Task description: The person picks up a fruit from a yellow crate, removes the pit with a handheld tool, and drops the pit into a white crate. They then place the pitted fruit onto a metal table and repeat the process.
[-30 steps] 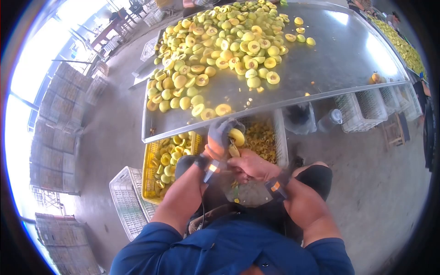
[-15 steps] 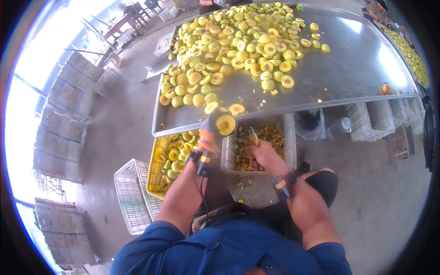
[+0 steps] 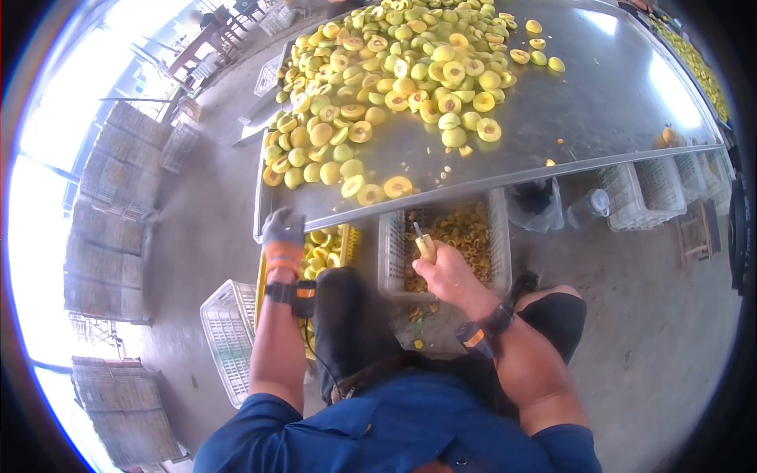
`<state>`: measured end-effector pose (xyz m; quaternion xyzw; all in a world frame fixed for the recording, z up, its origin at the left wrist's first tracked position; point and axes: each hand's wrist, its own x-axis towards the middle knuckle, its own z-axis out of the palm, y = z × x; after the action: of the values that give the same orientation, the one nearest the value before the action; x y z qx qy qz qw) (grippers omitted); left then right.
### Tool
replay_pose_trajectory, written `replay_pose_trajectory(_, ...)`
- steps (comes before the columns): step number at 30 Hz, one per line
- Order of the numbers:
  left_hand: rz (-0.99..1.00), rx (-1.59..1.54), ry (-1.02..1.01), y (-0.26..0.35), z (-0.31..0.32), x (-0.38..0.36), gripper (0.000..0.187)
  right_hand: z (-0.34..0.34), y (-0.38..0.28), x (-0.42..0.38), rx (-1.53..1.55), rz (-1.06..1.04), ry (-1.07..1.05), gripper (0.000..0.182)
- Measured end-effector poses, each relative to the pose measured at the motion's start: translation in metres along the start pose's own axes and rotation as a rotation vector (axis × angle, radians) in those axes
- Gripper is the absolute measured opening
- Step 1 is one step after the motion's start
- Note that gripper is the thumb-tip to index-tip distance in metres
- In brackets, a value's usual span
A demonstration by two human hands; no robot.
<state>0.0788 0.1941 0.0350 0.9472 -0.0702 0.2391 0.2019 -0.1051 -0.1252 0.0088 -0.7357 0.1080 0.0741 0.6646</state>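
Note:
My left hand [image 3: 283,232], in a grey and orange glove, is above the yellow crate [image 3: 348,246] beside the table's front edge. Its fingers look loosely apart, and no fruit shows in it. Halved yellow-green stone fruits [image 3: 319,256], which look like peaches, lie in that crate. My right hand [image 3: 449,272] is wrapped round a short wooden-handled tool [image 3: 426,247] with a narrow metal tip pointing up. It is over a white crate [image 3: 392,252] holding brownish pits and scraps [image 3: 465,232]. Several fruit halves [image 3: 397,187] lie near the table edge.
A large heap of fruit halves [image 3: 410,67] covers the left of the metal table [image 3: 568,118]. An empty white crate [image 3: 225,331] stands at my left. Under the table's right side are a plastic bag [image 3: 544,221], a clear jug [image 3: 587,209] and white crates [image 3: 643,197].
My left hand has moved left and toward the yellow crate, and the fruit half it held is gone from it. My right hand has shifted slightly left, its tool now tilted left.

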Motion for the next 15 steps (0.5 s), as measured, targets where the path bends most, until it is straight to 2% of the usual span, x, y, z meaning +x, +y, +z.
replay_pose_trajectory(2,0.071,-0.153,-0.078,0.051,0.022,0.018,0.035,-0.002,-0.01,-0.001,-0.069,-0.018,0.012,0.036)
replay_pose_trajectory(4,0.036,-0.239,-0.392,0.105,0.049,0.035,0.043,-0.003,-0.015,0.001,-0.049,-0.014,-0.005,0.036)
replay_pose_trajectory(5,0.243,-0.254,-0.396,0.121,0.066,0.042,0.048,-0.003,-0.015,0.002,-0.039,-0.011,-0.011,0.036)
replay_pose_trajectory(6,0.272,-0.135,-0.533,0.139,0.079,0.05,0.054,0.001,-0.011,0.004,-0.047,-0.034,0.028,0.029)
replay_pose_trajectory(9,0.399,-0.011,-0.937,0.166,0.099,0.077,0.059,-0.003,-0.015,0.005,-0.028,-0.02,0.012,0.035)
replay_pose_trajectory(10,0.397,-0.015,-1.016,0.168,0.103,0.084,0.061,-0.006,-0.02,0.004,-0.067,-0.006,0.01,0.035)
replay_pose_trajectory(13,0.411,0.076,-1.113,0.175,0.101,0.093,0.054,-0.007,-0.022,0.005,-0.021,-0.035,0.036,0.035)
replay_pose_trajectory(15,0.416,-0.018,-1.043,0.174,0.099,0.091,0.044,-0.006,-0.022,0.008,0.017,-0.06,0.054,0.034)
